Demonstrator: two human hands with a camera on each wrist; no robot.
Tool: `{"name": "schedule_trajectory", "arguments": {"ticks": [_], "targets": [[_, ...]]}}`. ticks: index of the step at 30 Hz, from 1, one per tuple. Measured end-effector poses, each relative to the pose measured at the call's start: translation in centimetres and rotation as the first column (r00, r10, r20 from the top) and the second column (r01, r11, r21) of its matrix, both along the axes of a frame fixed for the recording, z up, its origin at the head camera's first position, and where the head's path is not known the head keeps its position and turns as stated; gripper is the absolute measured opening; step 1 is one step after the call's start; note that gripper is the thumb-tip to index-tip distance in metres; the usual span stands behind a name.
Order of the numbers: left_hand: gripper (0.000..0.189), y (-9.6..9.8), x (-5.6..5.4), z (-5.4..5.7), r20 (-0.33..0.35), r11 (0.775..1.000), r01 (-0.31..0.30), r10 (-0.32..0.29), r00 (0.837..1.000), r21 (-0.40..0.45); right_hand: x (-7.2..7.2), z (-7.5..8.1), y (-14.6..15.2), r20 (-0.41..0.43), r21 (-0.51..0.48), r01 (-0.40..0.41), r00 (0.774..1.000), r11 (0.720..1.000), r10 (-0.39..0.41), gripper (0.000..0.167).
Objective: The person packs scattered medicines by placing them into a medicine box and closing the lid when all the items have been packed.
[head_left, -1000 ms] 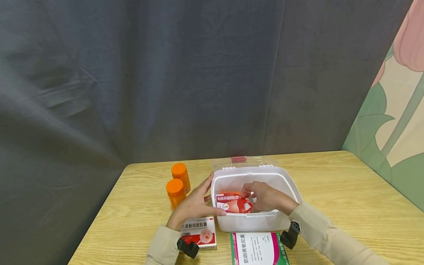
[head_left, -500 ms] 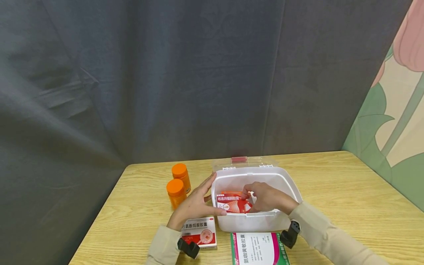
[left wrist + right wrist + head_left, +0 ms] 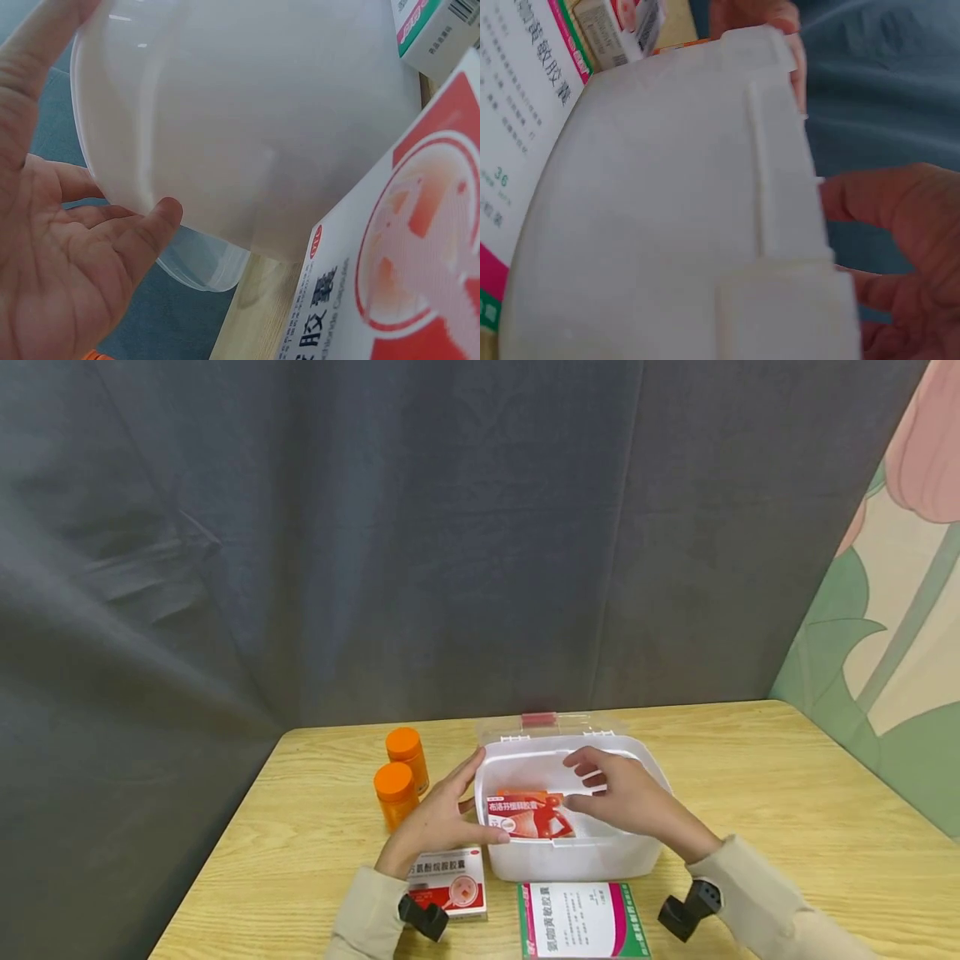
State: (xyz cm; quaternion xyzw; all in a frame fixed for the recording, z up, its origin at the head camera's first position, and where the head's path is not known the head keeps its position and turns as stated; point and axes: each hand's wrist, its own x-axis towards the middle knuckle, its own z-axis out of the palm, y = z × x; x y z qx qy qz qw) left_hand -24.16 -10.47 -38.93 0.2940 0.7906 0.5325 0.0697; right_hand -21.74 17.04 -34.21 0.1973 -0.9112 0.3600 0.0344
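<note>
A white storage bin [image 3: 570, 862] stands on the table with its clear lid [image 3: 592, 724] swung open at the back. My left hand [image 3: 438, 818] holds the bin's left end, thumb at the front rim and fingers toward the far left corner; the left wrist view shows the fingers against the outer wall. Inside, a red medicine box [image 3: 525, 818] leans at the left, with an orange edge showing behind it. My right hand [image 3: 618, 789] is over the bin's right half, fingers spread and loosely bent with nothing in them, thumb near the red box's right end.
Two orange bottles [image 3: 395, 783] stand left of the bin. A red-and-white medicine box [image 3: 457, 885] lies partly behind my left wrist. In front of the bin is a green-and-white medicine box [image 3: 577, 922]. A grey curtain [image 3: 465, 543] hangs behind the table [image 3: 750, 777].
My right hand has let go of the red medicine box and risen up and to the right, its fingers spreading. The red box stays in the bin. My left hand keeps its place.
</note>
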Motion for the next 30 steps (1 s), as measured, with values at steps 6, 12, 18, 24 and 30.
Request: {"name": "schedule_trajectory", "arguments": {"ticks": [6, 12, 18, 24, 30], "targets": [[0.107, -0.3, -0.1, 0.1, -0.011, 1.0, -0.014, 0.014, 1.0, -0.004, 1.4, 0.9, 1.3, -0.056, -0.111, 0.012, 0.998, 0.994, -0.018, 0.042], [0.107, -0.3, -0.1, 0.0, -0.006, 1.0, -0.017, 0.017, 1.0, -0.005, 2.9, 1.7, 2.6, -0.082, -0.172, 0.036, 0.995, 0.984, -0.051, 0.041], [0.106, -0.3, -0.1, -0.1, -0.004, 1.0, -0.009, 0.009, 1.0, 0.003, 4.4, 1.7, 3.7, -0.112, -0.209, 0.069, 0.989, 0.975, -0.094, 0.037], [0.107, -0.2, -0.1, -0.1, -0.012, 1.0, -0.012, 0.012, 1.0, -0.003, 5.7, 1.5, 4.9, -0.14, -0.23, 0.08, 0.983, 0.97, -0.114, 0.036], [0.108, 0.1, -0.1, 0.0, -0.022, 1.0, -0.017, 0.017, 1.0, -0.011, 7.2, 1.0, 5.8, -0.175, -0.26, 0.027, 0.982, 0.965, -0.074, 0.032]]}}
